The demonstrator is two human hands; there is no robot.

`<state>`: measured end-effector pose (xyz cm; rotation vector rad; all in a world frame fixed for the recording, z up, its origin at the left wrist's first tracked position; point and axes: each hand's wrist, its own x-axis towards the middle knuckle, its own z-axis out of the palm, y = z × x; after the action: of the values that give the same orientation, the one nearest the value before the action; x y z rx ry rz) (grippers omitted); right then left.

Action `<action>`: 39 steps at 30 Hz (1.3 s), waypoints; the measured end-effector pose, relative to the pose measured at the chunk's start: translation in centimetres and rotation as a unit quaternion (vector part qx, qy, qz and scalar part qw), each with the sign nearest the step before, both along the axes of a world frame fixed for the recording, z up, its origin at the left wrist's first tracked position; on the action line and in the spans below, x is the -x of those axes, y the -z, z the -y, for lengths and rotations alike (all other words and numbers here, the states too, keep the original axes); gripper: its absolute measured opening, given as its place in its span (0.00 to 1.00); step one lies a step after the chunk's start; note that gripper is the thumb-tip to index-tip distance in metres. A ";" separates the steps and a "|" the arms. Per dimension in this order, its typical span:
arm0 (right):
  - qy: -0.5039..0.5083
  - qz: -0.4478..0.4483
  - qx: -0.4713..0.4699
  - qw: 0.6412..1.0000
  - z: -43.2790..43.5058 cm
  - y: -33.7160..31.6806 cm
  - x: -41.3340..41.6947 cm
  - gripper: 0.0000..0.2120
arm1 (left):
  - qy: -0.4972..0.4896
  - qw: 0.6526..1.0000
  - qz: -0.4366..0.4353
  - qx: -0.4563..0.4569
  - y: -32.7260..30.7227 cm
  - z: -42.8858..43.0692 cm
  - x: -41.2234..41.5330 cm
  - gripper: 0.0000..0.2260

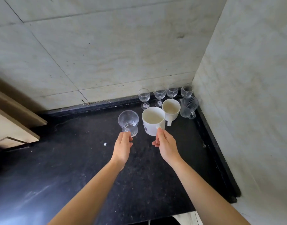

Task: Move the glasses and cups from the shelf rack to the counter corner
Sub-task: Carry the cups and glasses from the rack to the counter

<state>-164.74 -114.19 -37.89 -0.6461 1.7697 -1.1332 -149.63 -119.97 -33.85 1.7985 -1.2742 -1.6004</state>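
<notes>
My left hand point(123, 147) grips a clear ribbed glass cup point(128, 122) by its handle, upright over the black counter point(84, 159). My right hand point(165, 146) pinches the handle of a white mug with dark print point(153, 120), right beside the glass cup. Behind it stands a second white mug point(171, 108). A clear glass mug point(189, 107) sits in the corner by the right wall. Several stemmed wine glasses point(159, 95) line the back wall behind the mugs.
Pale tiled walls close the counter at the back and on the right point(245, 95). A wooden shelf edge point(14, 114) juts in at the left. A small white scrap point(104, 144) lies on the counter left of my hands.
</notes>
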 end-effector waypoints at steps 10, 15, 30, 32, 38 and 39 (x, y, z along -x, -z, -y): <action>-0.004 -0.026 -0.031 0.999 6.9 5.4 1.1 0.19 | 0.014 0.999 -0.002 -0.030 6.2 6.8 2.7 0.09; 0.027 -0.029 -0.023 0.999 8.5 7.2 1.3 0.19 | 0.029 0.999 -0.007 -0.029 7.9 8.5 3.8 0.10; -0.013 -0.048 -0.096 0.994 9.7 9.6 2.4 0.19 | 0.081 0.996 0.021 -0.027 9.1 10.0 4.6 0.11; -0.012 -0.083 -0.108 0.991 9.6 9.3 2.4 0.18 | 0.098 0.995 0.029 -0.019 9.0 10.1 4.5 0.11; -0.030 -0.160 -0.136 0.977 9.0 5.0 2.8 0.19 | 0.180 0.972 0.141 0.054 6.5 10.1 1.2 0.24; -0.033 -0.183 -0.123 0.975 9.2 3.9 3.0 0.19 | 0.190 0.965 0.165 0.075 5.7 10.5 0.4 0.24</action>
<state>-167.69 -123.37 -41.76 -0.7909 2.1408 -0.7642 -150.04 -130.49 -39.57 1.8595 -1.9378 -1.3695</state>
